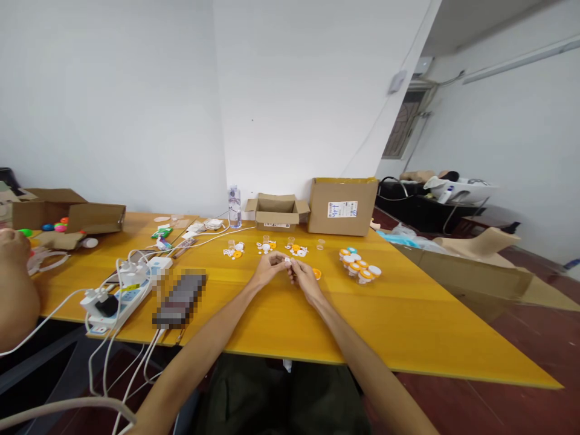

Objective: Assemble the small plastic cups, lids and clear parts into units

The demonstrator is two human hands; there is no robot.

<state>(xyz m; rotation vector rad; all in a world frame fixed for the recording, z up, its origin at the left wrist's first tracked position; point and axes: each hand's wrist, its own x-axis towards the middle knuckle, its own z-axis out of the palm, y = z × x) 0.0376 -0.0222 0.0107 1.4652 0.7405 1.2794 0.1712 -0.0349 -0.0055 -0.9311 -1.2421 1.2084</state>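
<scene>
My left hand [270, 266] and my right hand [303, 275] meet above the middle of the table, fingers pinched together on a small white part [287, 263]. Its exact kind is too small to make out. An orange ring-like part [316, 274] lies beside my right hand, partly covered by it. Beyond my hands are small piles of white and orange parts [296, 248], with clear plastic cups [321, 244] near them. To the right stands a cluster of small containers with orange, white and teal tops [359, 264].
An open cardboard box [276, 211], a larger carton [343, 208] and a water bottle [234, 206] line the wall. Left are a power strip [129, 296] with trailing cables and a dark, blurred-out device [180, 300]. Another person's arm [16, 296] rests at the far left.
</scene>
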